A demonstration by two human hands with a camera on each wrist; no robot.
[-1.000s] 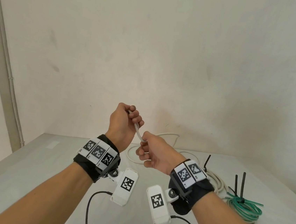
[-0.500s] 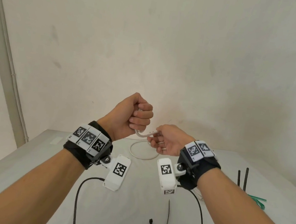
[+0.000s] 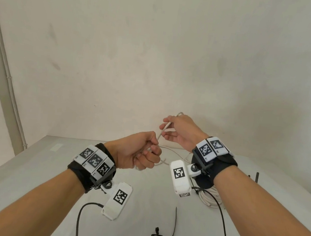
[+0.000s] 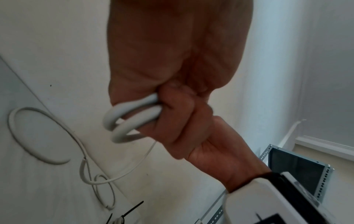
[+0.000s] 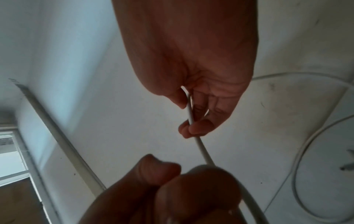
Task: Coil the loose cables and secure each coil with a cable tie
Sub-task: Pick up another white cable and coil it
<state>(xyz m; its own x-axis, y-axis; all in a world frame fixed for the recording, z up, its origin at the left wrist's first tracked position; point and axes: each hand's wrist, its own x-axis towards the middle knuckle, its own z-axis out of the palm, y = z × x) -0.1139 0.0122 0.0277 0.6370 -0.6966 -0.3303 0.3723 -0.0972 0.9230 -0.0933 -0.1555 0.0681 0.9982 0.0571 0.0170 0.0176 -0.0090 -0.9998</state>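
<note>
White tabletop [image 3: 53, 166]: landmark surface; every place below is given relative to it.
Bundled white cable [image 3: 212, 199]: lies on the tabletop under the right forearm, partly hidden; whether it is tied cannot be told.
Loose white cable [image 3: 160, 135]: round, smooth jacket; one short taut span held in the air above the tabletop, the slack trailing down onto it in open curves toward the far edge. Judged light and springy, inclined to unwind if released, and fairly slick under the fingers.
Left hand [image 3: 137, 154]: above the tabletop, fist closed round two small loops of the cable [image 4: 132, 119].
Right hand [image 3: 180, 132]: higher and farther back, thumb and fingers pinching the span [image 5: 188, 112].
Black cable tie [image 3: 165, 232]: on the tabletop's near side, already looped, not around any cable.
Hold advice: keep the loops clamped at their crossing; feed slack through a light pinch, since a tight grip would likely twist or kink the jacket.
</note>
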